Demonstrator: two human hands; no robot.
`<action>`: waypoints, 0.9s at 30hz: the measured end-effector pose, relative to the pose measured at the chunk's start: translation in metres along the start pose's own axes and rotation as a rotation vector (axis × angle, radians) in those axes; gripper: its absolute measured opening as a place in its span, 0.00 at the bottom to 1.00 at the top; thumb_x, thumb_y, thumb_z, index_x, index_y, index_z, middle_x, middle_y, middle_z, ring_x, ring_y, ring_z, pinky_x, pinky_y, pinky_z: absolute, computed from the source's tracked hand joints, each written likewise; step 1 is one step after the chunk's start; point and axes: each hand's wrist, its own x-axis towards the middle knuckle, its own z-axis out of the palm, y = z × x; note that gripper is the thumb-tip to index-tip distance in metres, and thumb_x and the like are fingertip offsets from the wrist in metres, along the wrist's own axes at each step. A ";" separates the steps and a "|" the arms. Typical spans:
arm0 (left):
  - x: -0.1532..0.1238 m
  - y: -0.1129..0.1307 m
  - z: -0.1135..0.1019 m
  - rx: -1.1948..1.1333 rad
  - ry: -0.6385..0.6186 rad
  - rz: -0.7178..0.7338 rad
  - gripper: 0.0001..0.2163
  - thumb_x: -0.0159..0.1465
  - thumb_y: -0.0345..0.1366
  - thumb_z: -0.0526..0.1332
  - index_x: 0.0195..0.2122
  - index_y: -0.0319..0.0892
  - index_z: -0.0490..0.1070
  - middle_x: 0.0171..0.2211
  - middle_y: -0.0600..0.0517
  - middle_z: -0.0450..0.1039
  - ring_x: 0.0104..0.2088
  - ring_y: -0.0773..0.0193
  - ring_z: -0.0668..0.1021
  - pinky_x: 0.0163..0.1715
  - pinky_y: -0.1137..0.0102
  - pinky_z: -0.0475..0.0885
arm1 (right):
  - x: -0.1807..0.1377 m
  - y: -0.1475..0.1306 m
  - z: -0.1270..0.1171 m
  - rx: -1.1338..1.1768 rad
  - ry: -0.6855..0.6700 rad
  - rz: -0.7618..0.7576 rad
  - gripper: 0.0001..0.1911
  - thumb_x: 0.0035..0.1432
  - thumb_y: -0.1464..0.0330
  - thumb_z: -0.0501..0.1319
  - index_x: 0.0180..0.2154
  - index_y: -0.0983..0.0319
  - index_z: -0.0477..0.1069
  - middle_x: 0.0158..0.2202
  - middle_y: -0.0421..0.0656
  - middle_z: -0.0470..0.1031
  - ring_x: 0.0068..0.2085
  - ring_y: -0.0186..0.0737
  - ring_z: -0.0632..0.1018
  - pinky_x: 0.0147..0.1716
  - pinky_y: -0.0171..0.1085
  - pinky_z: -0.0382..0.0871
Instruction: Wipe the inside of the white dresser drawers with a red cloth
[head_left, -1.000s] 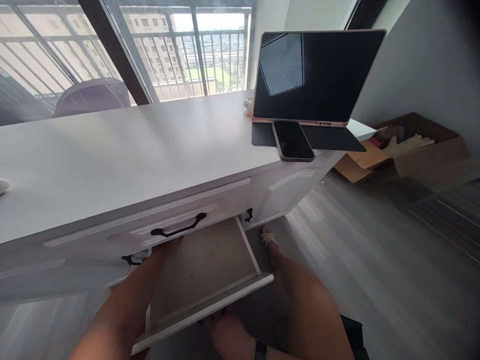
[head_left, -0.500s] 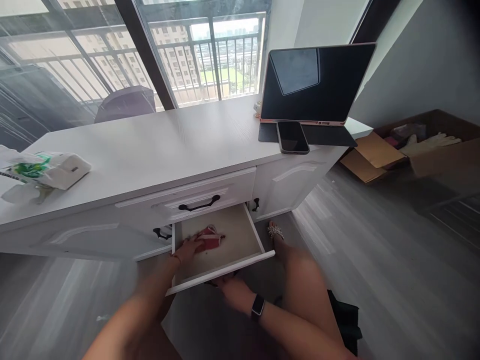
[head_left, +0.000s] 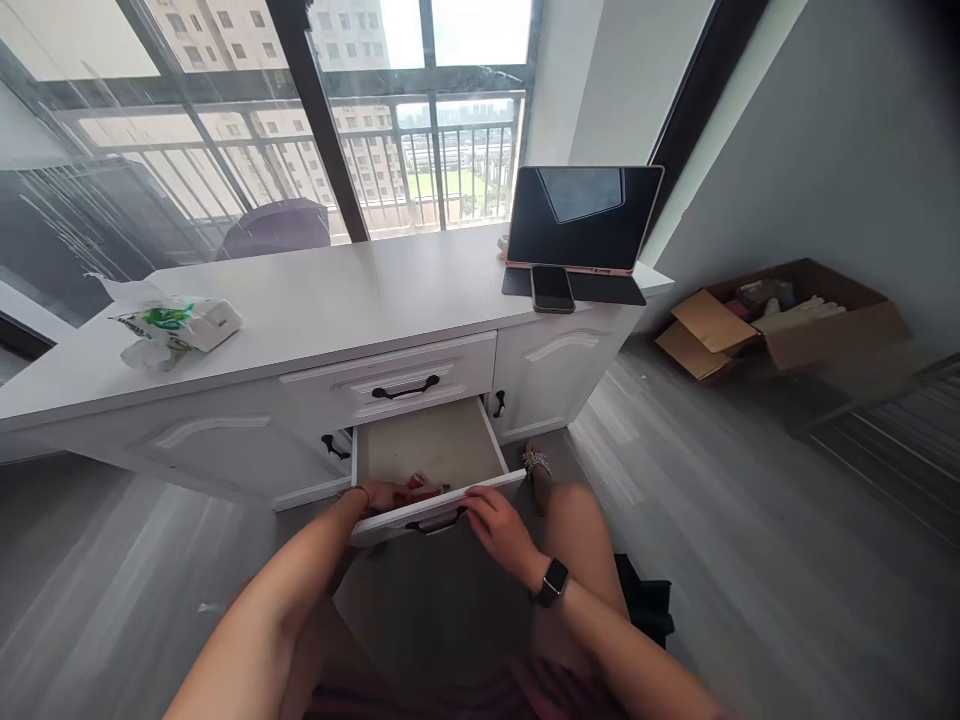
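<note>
A drawer (head_left: 450, 440) of the white cabinet is pulled out in front of me. My left hand (head_left: 384, 496) reaches into its front left corner. It lies against a small red item with a pale strip (head_left: 424, 487), perhaps a pouch; the front panel hides part of both, and the fingers look curled onto the item. My right hand (head_left: 499, 522) lies at the right part of the drawer front (head_left: 386, 522), its fingers stretched along the top edge, beside the black handle (head_left: 435, 522). A watch is on the right wrist.
On the white cabinet top (head_left: 330, 310) stand a tissue pack (head_left: 202, 325), a propped tablet (head_left: 581, 220) and a phone (head_left: 553, 288). A closed drawer with a black handle (head_left: 405, 387) is above the open one. An open cardboard box (head_left: 832, 335) sits right; my legs flank the drawer.
My right hand has risen from below the drawer front to its top edge. The red item and my left hand are nearer the drawer front. The view has tilted up.
</note>
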 end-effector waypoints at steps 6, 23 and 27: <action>-0.058 0.009 -0.024 -0.425 0.063 -0.073 0.26 0.38 0.25 0.55 0.41 0.43 0.74 0.32 0.50 0.77 0.28 0.56 0.77 0.24 0.68 0.69 | 0.018 0.052 -0.031 -0.122 0.099 0.103 0.14 0.64 0.64 0.52 0.45 0.61 0.72 0.48 0.48 0.73 0.52 0.45 0.70 0.51 0.46 0.64; -0.073 0.032 0.175 -0.760 1.678 -0.257 0.44 0.52 0.27 0.58 0.67 0.36 0.33 0.68 0.37 0.33 0.67 0.56 0.44 0.64 0.61 0.42 | 0.014 0.084 -0.010 0.131 0.251 0.384 0.21 0.60 0.58 0.48 0.36 0.64 0.74 0.37 0.50 0.77 0.38 0.45 0.75 0.40 0.41 0.66; -0.020 0.070 0.151 -0.982 1.629 -0.279 0.43 0.51 0.25 0.58 0.66 0.36 0.37 0.67 0.35 0.38 0.67 0.52 0.45 0.63 0.57 0.43 | 0.012 0.083 -0.011 0.143 0.241 0.368 0.20 0.60 0.58 0.48 0.35 0.64 0.73 0.37 0.50 0.76 0.39 0.44 0.75 0.40 0.40 0.66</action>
